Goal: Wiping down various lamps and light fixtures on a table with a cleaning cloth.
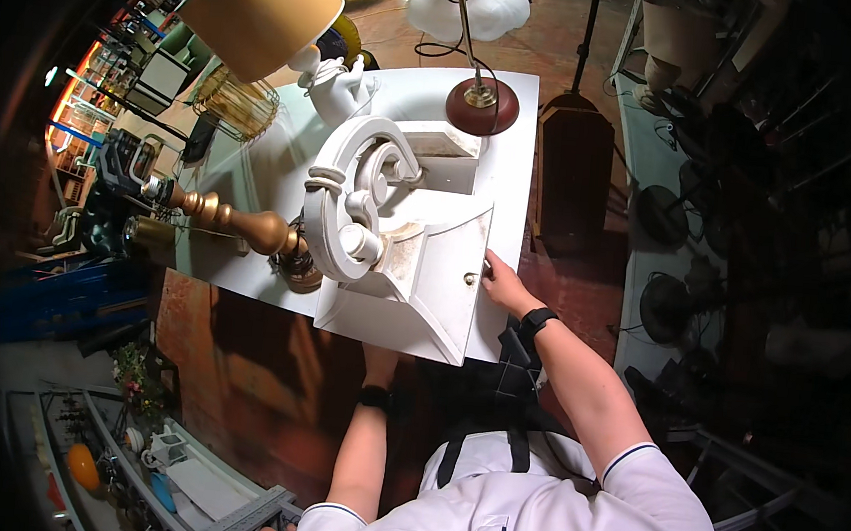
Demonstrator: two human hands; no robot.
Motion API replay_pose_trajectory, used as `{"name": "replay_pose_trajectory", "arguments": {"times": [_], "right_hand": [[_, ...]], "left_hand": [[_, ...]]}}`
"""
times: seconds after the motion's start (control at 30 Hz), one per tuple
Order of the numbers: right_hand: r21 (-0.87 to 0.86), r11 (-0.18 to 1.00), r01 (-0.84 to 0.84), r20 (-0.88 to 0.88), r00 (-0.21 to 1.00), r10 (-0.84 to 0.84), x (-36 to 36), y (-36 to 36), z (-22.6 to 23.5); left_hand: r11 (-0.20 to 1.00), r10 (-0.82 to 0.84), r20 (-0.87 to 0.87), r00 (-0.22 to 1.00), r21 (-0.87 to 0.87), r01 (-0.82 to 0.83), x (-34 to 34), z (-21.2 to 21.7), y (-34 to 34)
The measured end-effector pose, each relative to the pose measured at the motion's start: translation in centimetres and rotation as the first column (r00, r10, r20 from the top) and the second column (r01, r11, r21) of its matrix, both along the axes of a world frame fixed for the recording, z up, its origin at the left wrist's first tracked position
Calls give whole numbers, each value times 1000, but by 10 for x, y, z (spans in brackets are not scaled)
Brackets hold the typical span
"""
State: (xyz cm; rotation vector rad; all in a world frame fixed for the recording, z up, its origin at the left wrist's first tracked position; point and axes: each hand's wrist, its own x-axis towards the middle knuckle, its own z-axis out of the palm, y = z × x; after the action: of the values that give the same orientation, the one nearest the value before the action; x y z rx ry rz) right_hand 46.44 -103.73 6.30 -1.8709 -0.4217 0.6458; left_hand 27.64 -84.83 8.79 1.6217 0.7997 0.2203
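Note:
A large white scroll-shaped piece (331, 200) with a flared, square-edged base (445, 267) lies on the white table (506, 172), its near edge over the table's front. Brown stains mark its inner faces, and a small round hole shows near its right edge. My right hand (505, 286) grips that right edge, its fingers bent against it and partly hidden. Below the near edge is my left hand (379, 361); the piece covers its fingers, so their hold does not show. Both wrists wear black bands.
Round the piece stand a brass-coloured turned lamp (241, 223), a white figure lamp with a tan shade (260, 17), a wire basket-like frame (234, 104) and a lamp with a dark red base (483, 107). A dark wooden stand (575, 167) is right of the table; shelving (97, 450) is lower left.

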Motion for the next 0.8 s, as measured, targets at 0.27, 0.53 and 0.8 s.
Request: {"name": "replay_pose_trajectory", "arguments": {"times": [0.27, 0.53, 0.8], "right_hand": [[-10, 998, 58, 77, 995, -57, -9, 4, 9], [-20, 999, 28, 25, 999, -28, -10, 2, 7], [382, 884, 271, -184, 959, -214, -24, -43, -17]], "left_hand": [[874, -213, -5, 977, 447, 192, -10, -26, 21], [893, -195, -2, 981, 413, 179, -5, -17, 16], [890, -160, -145, 976, 406, 206, -15, -21, 20]]}}
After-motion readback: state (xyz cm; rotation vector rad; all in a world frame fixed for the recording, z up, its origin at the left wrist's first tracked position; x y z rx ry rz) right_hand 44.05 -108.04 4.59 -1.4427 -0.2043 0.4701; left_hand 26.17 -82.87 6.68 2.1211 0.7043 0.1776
